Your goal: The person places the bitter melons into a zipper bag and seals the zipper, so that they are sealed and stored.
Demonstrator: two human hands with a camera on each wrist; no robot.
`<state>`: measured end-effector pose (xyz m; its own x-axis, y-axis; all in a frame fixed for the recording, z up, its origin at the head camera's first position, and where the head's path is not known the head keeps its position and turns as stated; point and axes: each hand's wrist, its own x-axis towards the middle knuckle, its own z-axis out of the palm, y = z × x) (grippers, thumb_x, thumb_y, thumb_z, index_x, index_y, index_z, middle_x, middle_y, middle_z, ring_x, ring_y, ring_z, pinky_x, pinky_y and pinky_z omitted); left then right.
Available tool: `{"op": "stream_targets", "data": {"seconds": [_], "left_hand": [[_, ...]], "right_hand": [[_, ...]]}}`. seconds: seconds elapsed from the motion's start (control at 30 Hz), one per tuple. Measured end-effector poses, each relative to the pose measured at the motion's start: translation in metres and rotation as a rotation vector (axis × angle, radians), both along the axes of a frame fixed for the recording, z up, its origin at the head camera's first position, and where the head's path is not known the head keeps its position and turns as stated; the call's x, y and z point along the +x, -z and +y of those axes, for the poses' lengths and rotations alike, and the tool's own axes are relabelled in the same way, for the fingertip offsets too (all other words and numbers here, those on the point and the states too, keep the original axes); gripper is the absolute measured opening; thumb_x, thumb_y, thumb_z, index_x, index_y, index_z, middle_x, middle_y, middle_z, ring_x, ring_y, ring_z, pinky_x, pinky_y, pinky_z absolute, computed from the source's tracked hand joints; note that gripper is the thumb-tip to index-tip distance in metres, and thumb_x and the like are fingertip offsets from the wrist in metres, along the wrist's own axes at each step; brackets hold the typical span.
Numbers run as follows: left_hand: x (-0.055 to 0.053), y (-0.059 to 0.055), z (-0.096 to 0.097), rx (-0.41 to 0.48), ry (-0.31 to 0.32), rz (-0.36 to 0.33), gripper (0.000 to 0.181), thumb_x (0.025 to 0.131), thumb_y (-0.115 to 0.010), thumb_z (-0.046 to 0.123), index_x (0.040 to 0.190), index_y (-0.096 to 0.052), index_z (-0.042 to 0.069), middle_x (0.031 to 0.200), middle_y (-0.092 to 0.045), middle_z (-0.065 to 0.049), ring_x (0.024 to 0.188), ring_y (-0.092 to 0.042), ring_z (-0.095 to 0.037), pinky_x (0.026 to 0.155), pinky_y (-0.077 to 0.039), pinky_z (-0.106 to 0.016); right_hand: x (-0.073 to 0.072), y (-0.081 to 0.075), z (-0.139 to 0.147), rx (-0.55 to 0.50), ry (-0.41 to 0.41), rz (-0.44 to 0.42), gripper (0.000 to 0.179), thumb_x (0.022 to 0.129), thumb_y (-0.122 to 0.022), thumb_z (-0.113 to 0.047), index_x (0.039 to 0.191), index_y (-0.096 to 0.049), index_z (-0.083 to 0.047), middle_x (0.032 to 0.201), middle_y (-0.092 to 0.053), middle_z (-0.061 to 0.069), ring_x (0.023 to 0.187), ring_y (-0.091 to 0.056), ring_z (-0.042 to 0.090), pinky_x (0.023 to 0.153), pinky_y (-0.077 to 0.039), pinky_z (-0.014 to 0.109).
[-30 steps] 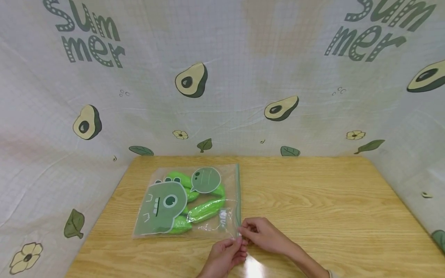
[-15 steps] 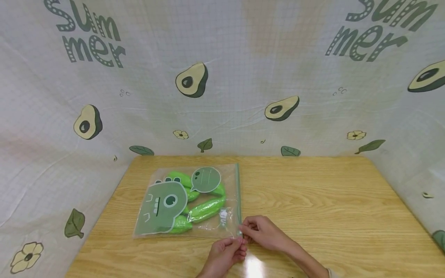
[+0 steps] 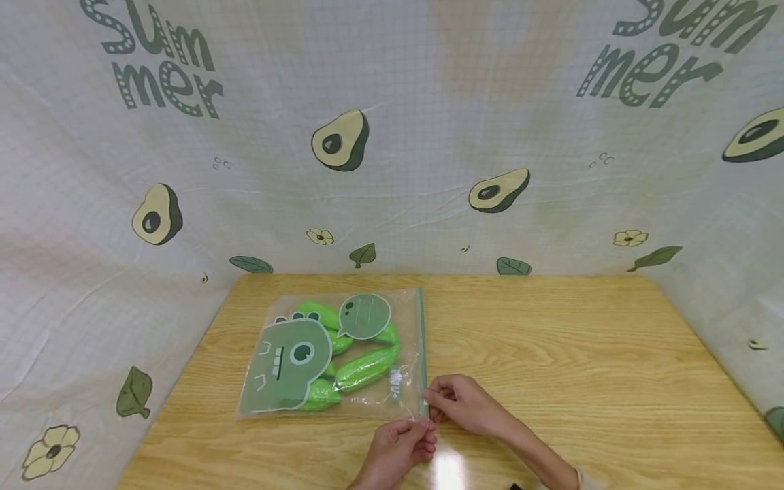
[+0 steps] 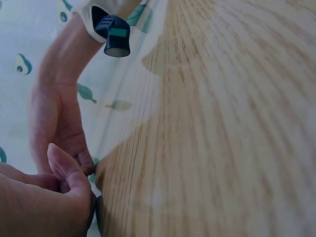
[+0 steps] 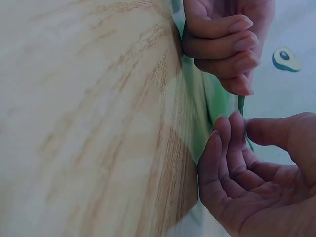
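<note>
A clear zip bag [image 3: 380, 405] with a green one-eyed monster print lies flat on the table, its green zip edge [image 3: 421, 340] facing right. Several bright green, long vegetable-like pieces [image 3: 367, 367] show through the plastic. At the bag's near right corner, my left hand [image 3: 395, 449] pinches the end of the zip edge between thumb and fingers. Just beyond it, my right hand [image 3: 462, 405] pinches the same edge. The right wrist view has the right hand [image 5: 256, 173] below the left hand [image 5: 227, 44], with a green strip running between them.
The wooden table [image 3: 551, 354] extends to the right of the bag. A white cloth [image 3: 416, 224] printed with avocados and leaves hangs behind and at both sides. A dark wrist camera [image 4: 116, 37] sits on the right wrist.
My right hand has slid slightly away from me along the zip edge, widening the gap to my left hand, which stays at the corner. The bag lies nearly unmoved.
</note>
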<state>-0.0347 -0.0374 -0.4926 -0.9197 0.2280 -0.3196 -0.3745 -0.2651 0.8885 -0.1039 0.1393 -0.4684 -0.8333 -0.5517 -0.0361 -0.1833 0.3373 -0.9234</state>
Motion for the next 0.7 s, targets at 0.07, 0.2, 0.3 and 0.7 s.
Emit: {"op": "stream_targets", "data": {"seconds": [0.07, 0.2, 0.3, 0.7], "left_hand": [[0.0, 0.001, 0.0, 0.0, -0.001, 0.0, 0.028, 0.104, -0.053, 0.002, 0.11, -0.061, -0.025, 0.08, -0.065, 0.0, 0.073, -0.063, -0.007, 0.07, -0.056, -0.017], [0.0, 0.001, 0.0, 0.003, -0.004, -0.003, 0.028, 0.104, -0.055, 0.003, 0.108, -0.063, -0.023, 0.08, -0.065, 0.0, 0.073, -0.064, -0.007, 0.07, -0.057, -0.018], [0.001, 0.0, 0.0, 0.005, -0.006, -0.008, 0.026, 0.103, -0.056, 0.003, 0.107, -0.065, -0.021, 0.08, -0.066, -0.001, 0.073, -0.065, -0.007, 0.07, -0.057, -0.018], [0.001, -0.002, 0.001, -0.023, -0.004, -0.019, 0.029, 0.104, -0.055, 0.005, 0.109, -0.063, -0.023, 0.078, -0.065, 0.001, 0.071, -0.064, -0.007, 0.069, -0.057, -0.018]], "right_hand": [[-0.001, 0.0, 0.0, 0.005, 0.003, 0.008, 0.025, 0.104, -0.06, -0.019, 0.088, -0.068, -0.002, 0.076, -0.068, 0.002, 0.069, -0.064, 0.01, 0.065, -0.055, 0.022], [-0.003, 0.0, 0.0, 0.01, 0.009, 0.021, 0.026, 0.104, -0.06, -0.02, 0.087, -0.068, -0.003, 0.075, -0.067, 0.002, 0.069, -0.063, 0.01, 0.064, -0.053, 0.021], [-0.004, 0.0, 0.0, 0.011, 0.012, 0.024, 0.026, 0.104, -0.06, -0.021, 0.087, -0.068, -0.004, 0.075, -0.067, 0.002, 0.069, -0.064, 0.011, 0.064, -0.053, 0.021], [-0.011, -0.001, 0.001, -0.001, 0.032, 0.017, 0.025, 0.104, -0.061, -0.02, 0.088, -0.069, -0.003, 0.075, -0.068, 0.005, 0.069, -0.065, 0.014, 0.065, -0.056, 0.025]]}}
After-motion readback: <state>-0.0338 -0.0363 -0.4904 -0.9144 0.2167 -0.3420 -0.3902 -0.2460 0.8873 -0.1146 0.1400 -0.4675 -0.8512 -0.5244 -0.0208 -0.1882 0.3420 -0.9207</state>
